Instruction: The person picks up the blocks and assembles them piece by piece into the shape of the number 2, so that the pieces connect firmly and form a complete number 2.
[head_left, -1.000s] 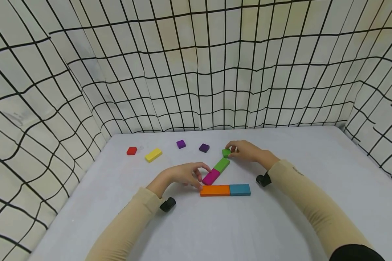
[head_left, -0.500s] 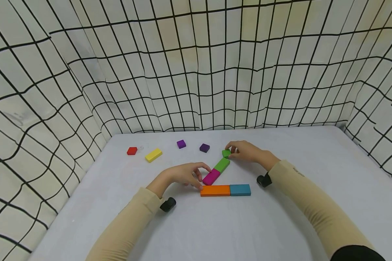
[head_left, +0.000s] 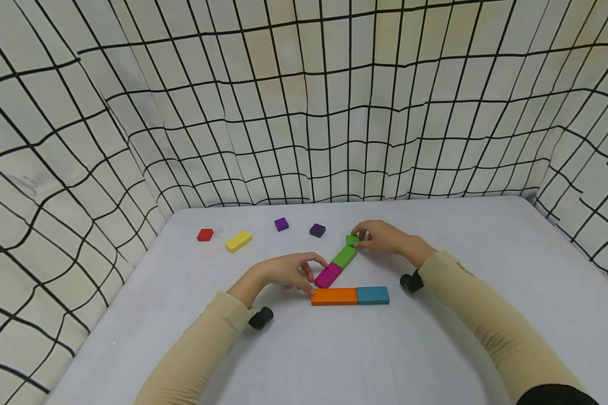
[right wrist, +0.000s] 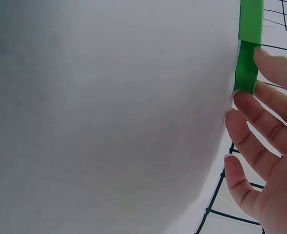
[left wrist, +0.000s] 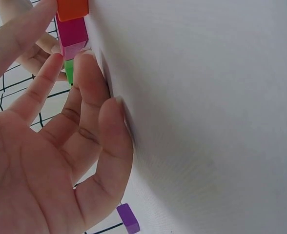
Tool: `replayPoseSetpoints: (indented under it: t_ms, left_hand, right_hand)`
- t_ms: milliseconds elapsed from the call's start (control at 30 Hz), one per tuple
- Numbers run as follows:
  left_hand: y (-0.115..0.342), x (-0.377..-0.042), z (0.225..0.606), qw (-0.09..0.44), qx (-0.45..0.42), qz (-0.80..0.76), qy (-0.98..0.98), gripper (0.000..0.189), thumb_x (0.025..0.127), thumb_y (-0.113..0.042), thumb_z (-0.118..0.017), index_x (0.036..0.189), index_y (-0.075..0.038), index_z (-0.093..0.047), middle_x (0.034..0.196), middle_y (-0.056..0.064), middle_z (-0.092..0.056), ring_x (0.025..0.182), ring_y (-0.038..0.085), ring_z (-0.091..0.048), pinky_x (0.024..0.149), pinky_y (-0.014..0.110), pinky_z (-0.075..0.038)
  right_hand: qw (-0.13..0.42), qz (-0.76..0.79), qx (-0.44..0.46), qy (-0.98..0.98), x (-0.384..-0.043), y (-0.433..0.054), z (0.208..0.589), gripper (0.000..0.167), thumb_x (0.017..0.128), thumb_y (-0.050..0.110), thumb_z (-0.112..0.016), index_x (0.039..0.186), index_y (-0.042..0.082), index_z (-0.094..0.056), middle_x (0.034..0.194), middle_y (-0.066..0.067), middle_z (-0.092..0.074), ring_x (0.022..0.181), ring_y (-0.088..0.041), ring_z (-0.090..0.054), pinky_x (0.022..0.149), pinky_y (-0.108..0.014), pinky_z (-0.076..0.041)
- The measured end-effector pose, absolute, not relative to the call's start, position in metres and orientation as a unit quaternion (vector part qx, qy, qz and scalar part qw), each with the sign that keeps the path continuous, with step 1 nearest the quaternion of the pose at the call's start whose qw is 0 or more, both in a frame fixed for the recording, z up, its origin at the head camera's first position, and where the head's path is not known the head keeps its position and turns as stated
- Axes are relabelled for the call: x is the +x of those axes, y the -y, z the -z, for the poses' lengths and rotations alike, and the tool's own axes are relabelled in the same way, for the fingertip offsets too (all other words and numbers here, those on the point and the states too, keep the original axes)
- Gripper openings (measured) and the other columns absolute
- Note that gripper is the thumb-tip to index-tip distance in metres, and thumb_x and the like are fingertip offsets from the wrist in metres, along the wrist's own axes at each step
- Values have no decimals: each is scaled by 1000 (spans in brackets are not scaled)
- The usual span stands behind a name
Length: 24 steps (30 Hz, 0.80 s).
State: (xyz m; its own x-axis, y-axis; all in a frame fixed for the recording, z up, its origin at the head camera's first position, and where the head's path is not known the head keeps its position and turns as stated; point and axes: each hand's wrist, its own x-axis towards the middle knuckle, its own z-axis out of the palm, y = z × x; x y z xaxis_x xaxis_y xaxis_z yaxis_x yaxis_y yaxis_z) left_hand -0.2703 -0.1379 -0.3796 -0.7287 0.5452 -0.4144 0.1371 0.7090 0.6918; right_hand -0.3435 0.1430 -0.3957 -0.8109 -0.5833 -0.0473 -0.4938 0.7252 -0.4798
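My right hand point(head_left: 384, 236) pinches a small green block point(head_left: 352, 240) between thumb and fingers. It sits at the far end of a longer green block point(head_left: 344, 256), which runs on diagonally into a magenta block point(head_left: 328, 275). In the right wrist view, thumb and fingertips lie along the darker green block point(right wrist: 247, 67). My left hand point(head_left: 285, 271) reaches in from the left. Its thumb touches the left end of an orange block point(head_left: 334, 296), and its index fingertip is right at the magenta block. A blue block point(head_left: 372, 295) continues the orange one in a straight row.
Toward the back left of the white table point(head_left: 304, 354) lie a red block point(head_left: 205, 234), a yellow block point(head_left: 238, 241), a purple block point(head_left: 281, 224) and a dark purple block point(head_left: 317, 230). Black-gridded white sheeting point(head_left: 329, 129) surrounds the table's back and sides.
My right hand has moved slightly nearer with the small green block, which now meets the longer green block's end. The left hand has stayed in place.
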Motion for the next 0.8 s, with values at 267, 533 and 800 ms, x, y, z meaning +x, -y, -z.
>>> replayPoseSetpoints:
  t_ms: [267,533,800]
  left_hand:
    - [139,-271,380,312,203,-331,-867,57,87,-13,-81,139,-22,-56,100,4,-61,86,18,-56,66,27,-47]
    - [139,-270,380,314,201,-333,-866,58,87,-14,-81,138,-23,-56,101,4,-61,85,18,-56,64,26,-45]
    - [138,-269,378,309,201,-328,-869,57,87,-15,-81,138,-23,-57,101,3,-62,87,18,-57,65,26,-46]
  right_hand:
    - [102,237,-290,-922,-341,-146,393,38,98,13,-69,133,-2,-65,109,-10,-68,92,-24,-60,82,-32,-53]
    - [99,244,-278,-924,-340,-146,393,37,96,13,-72,130,-2,-67,108,-10,-68,93,-24,-61,82,-33,-53]
    - [103,249,-273,-923,-339,-147,392,38,95,14,-75,129,-2,-68,107,-9,-69,93,-24,-62,81,-32,-54]
